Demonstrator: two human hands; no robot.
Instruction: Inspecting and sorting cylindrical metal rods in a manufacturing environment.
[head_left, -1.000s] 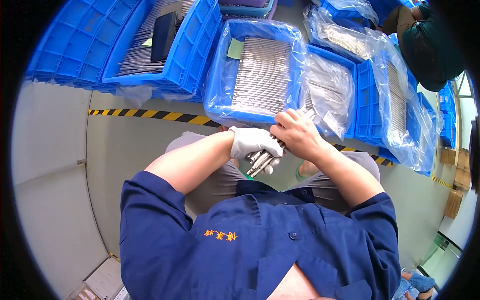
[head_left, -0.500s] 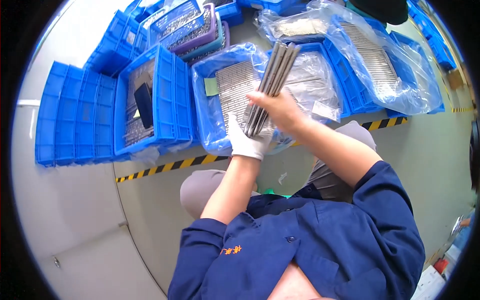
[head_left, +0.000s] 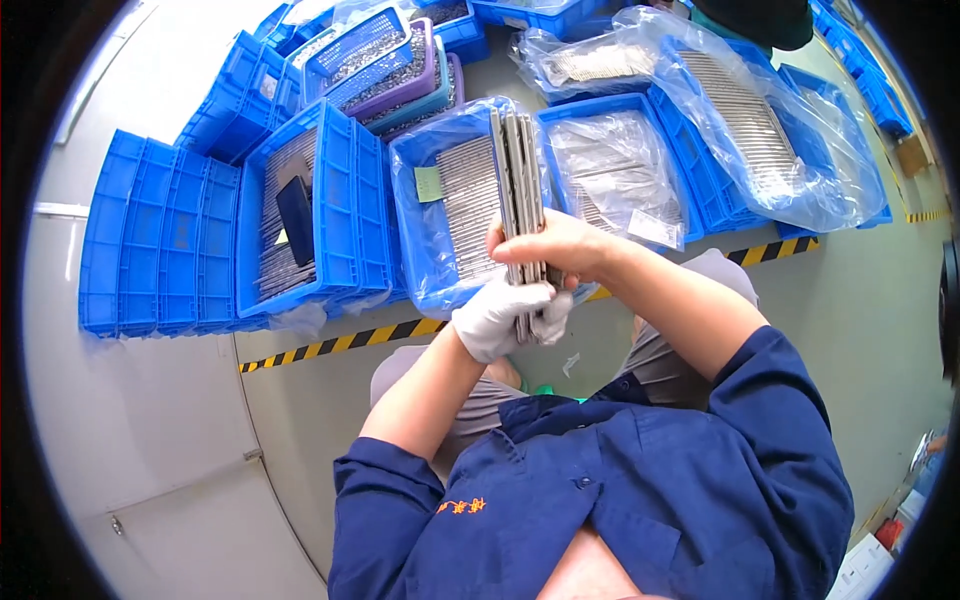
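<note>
I hold a bundle of long grey metal strips upright in front of me with both hands. My left hand, in a white glove, grips the bundle's lower end. My bare right hand wraps around its middle, just above the glove. The strips' top ends stick up in front of a plastic-lined blue crate that is filled with rows of similar grey strips.
Several blue crates lie on the grey floor beyond a yellow-black striped tape line. One crate holds strips and a dark flat object. Empty blue crates sit at left. Crates at right are covered in clear plastic bags.
The bundle has swung from tilted right to nearly upright. The view has shifted, so the crates sit further right and closer. Both hands keep their grip.
</note>
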